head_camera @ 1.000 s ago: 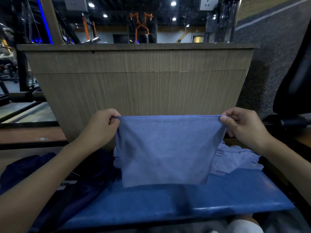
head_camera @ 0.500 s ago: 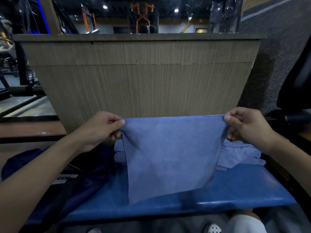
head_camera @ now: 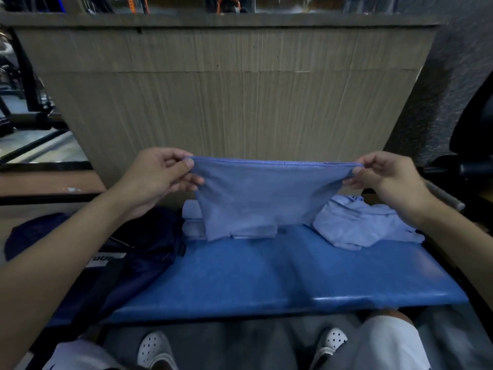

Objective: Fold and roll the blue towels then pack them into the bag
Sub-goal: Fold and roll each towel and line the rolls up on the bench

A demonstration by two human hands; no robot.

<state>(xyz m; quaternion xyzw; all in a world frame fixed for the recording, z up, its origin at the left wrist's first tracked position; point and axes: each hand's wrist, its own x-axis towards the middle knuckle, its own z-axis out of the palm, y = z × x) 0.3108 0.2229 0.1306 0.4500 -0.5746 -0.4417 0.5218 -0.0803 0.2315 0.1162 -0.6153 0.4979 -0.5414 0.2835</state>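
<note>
A blue towel (head_camera: 256, 193) hangs stretched between my hands above the blue padded bench (head_camera: 280, 271). My left hand (head_camera: 162, 177) pinches its top left corner and my right hand (head_camera: 384, 174) pinches its top right corner. The towel's lower edge touches down at the far side of the bench. Two rolled blue towels (head_camera: 192, 218) lie behind it, mostly hidden. A loose heap of pale blue towels (head_camera: 357, 225) sits on the bench at the right. The dark navy bag (head_camera: 125, 249) lies at the bench's left end, under my left forearm.
A tall wood-grain panel (head_camera: 226, 97) rises right behind the bench. A black chair (head_camera: 474, 145) stands at the right. My knees and white perforated shoes (head_camera: 154, 348) show below the bench's near edge. Wooden flooring and dark gym frames lie to the left.
The towel has swung away from me and lowered, so its bottom edge now rests at the far side of the bench. The camera has tilted further down.
</note>
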